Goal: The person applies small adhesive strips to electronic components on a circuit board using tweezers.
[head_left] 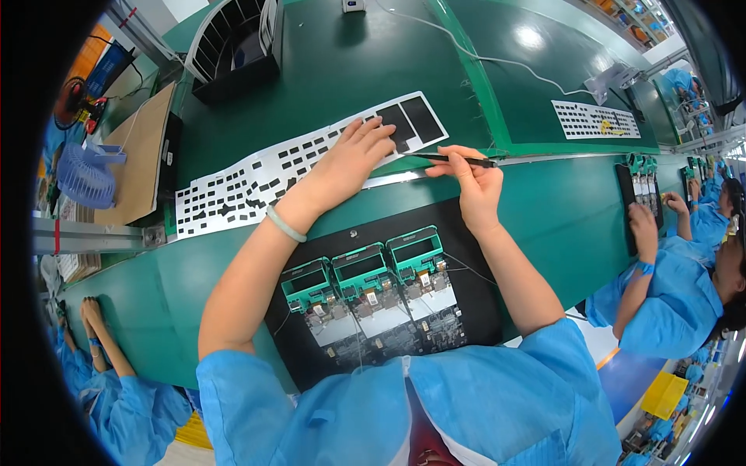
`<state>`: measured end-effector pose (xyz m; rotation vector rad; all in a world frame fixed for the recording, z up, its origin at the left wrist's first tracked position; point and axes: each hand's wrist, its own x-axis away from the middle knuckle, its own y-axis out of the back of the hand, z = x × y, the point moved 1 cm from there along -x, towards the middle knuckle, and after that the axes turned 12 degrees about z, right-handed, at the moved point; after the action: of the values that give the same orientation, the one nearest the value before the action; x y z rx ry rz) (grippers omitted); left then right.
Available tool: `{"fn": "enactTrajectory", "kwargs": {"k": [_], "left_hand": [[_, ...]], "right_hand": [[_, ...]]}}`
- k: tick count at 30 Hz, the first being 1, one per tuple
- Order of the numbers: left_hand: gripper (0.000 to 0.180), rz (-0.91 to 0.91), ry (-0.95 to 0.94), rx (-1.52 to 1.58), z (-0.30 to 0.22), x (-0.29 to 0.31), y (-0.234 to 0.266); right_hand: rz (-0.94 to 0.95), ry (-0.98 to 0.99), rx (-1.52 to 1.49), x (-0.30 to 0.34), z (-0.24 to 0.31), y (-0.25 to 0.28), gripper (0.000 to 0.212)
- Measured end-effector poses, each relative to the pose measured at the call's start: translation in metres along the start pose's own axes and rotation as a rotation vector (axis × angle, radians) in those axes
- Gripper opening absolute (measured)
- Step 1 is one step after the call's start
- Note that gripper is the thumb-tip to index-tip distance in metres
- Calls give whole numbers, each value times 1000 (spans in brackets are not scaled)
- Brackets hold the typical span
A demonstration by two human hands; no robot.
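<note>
A long white sheet [268, 165] carrying rows of small black pieces lies slantwise on the green table. My left hand [346, 159] rests on it palm down, fingers stretched out near the larger black panels at its right end. My right hand [478, 186] pinches black tweezers [483, 162], whose thin tip points left at the sheet's lower right edge. Whether the tip holds anything is too small to tell. Closer to me, three circuit boards [385, 314] with green frames [361, 273] sit side by side on a black tray [478, 299], between my forearms.
A black rack [237, 85] with curved dividers stands at the far left, near a purple fan [87, 175] and a brown board [140, 159]. Another white sheet [594, 120] lies far right. A metal strip runs across the table. Co-workers in blue sit on both sides.
</note>
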<state>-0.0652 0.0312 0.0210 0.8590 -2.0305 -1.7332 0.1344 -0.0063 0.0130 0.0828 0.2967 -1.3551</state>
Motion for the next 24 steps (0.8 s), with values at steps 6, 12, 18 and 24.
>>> {"fn": "enactTrajectory", "kwargs": {"k": [6, 12, 18, 24], "left_hand": [[29, -29, -11, 83, 5, 0, -1], [44, -10, -24, 11, -1, 1, 7], [41, -38, -8, 63, -1, -3, 5], [40, -55, -12, 6, 1, -3, 1]], "right_hand": [[54, -120, -263, 49, 18, 17, 18], [-24, -50, -10, 15, 17, 16, 19], [-8, -64, 78, -16, -1, 12, 21], [-1, -141, -56, -7, 1, 14, 23]]}}
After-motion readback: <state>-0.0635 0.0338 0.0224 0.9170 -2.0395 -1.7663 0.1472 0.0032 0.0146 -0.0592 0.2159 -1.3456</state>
